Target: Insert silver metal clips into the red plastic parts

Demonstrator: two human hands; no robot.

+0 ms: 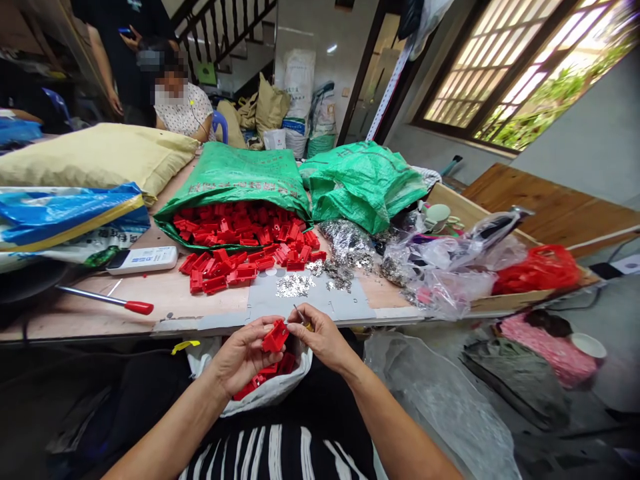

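My left hand is closed round a small red plastic part, held just above my lap. My right hand pinches a thin metal piece against that part. Below the hands a white bag on my lap holds more red parts. On the wooden table lies a heap of red parts spilling from a green sack, and a scatter of small silver metal pieces on a grey sheet.
A second green sack, clear plastic bags, a red bag, a white remote, a red-handled tool, a yellow sack and a blue bag crowd the table. A person sits at the far end.
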